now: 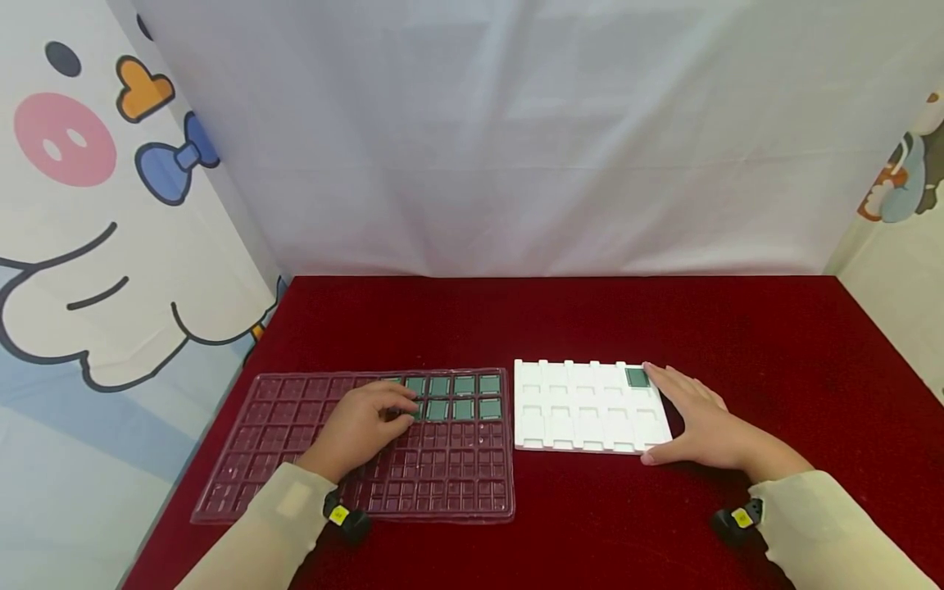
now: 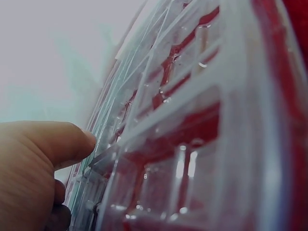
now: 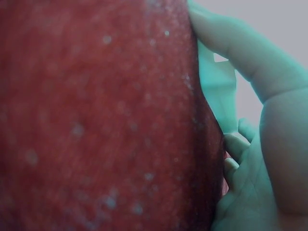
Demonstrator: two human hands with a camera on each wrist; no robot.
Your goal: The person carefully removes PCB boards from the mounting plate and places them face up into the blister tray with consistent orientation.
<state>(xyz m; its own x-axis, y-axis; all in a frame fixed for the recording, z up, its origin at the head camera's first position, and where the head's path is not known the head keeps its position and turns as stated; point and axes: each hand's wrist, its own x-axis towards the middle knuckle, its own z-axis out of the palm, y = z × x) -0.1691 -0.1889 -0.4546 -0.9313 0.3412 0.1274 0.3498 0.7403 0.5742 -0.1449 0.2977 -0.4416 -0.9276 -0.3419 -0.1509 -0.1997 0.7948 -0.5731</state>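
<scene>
My left hand (image 1: 365, 426) reaches over a clear compartment tray (image 1: 475, 483), fingers bent and thumb low beside the green square chips (image 1: 463, 408). In the left wrist view the thumb (image 2: 67, 144) is at the tray's ribs; whether it pinches a chip is hidden. Chips fill the far right compartments in two rows. To the right lies a white tray (image 1: 571, 410) with shallow pockets; one green chip (image 1: 637, 378) sits in its far right pocket. My right hand (image 1: 704, 422) spans that tray's right end, holding it between thumb and fingers at the two corners.
Both trays lie side by side on a dark red cloth-covered table (image 1: 590, 319), with a narrow gap between them. A white curtain (image 1: 516, 147) hangs behind the table. A cartoon-printed sheet (image 1: 111, 205) stands along the left side.
</scene>
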